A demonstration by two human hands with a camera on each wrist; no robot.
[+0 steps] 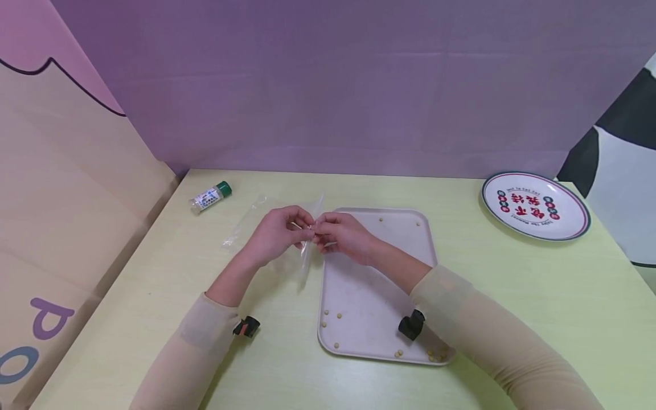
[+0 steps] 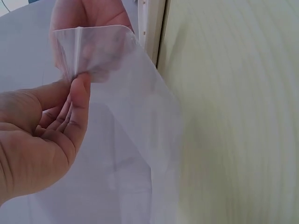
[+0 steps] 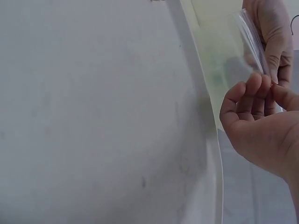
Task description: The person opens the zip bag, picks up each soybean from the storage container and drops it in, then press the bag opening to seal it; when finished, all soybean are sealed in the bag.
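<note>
A clear plastic bag [image 1: 246, 225] hangs between the two hands, above the table left of the tray. My left hand [image 1: 277, 234] pinches its edge between thumb and fingers; in the left wrist view the film of the bag [image 2: 145, 107] spreads downward from that pinch. Close against it, my right hand [image 1: 349, 234] also pinches the bag, thumb against curled fingers, as the right wrist view shows. Beneath the right hand and forearm lies a pale rectangular tray [image 1: 371, 290]. Small round yellowish beans or pellets [image 1: 339, 315] are scattered on it, mostly near the front edge.
A small clear bottle with a green cap [image 1: 211, 197] lies on its side at the back left of the table. Toward the back right is a white oval plate [image 1: 535, 206] with red writing. A purple backdrop [image 1: 338, 85] rises behind the table.
</note>
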